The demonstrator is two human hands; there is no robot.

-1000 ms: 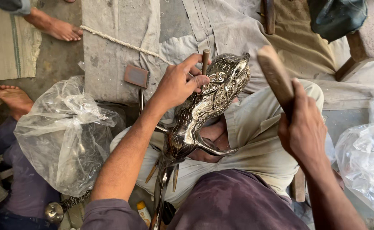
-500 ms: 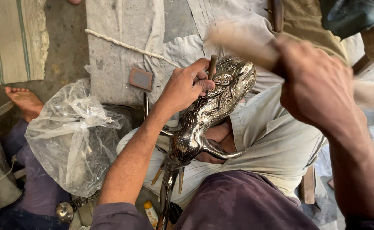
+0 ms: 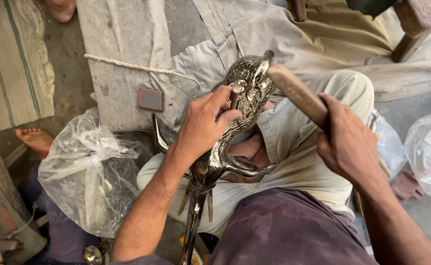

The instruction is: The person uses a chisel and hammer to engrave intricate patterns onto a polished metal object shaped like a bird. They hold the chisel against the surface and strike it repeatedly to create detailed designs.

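Two hands work an ornate metal figure across a seated person's lap.

A grey cloth (image 3: pixel 323 34) covers the ground ahead, and a clear plastic bag (image 3: pixel 90 172) lies to the left. The silver figure (image 3: pixel 240 105), chased all over, rests tilted on the knee, its head up toward the cloth. The right hand (image 3: pixel 350 145) is clenched around a wooden mallet (image 3: pixel 296 93), whose end sits just beside the figure's head. The left hand (image 3: pixel 205 122) pinches a small punch (image 3: pixel 234 95) against the figure.
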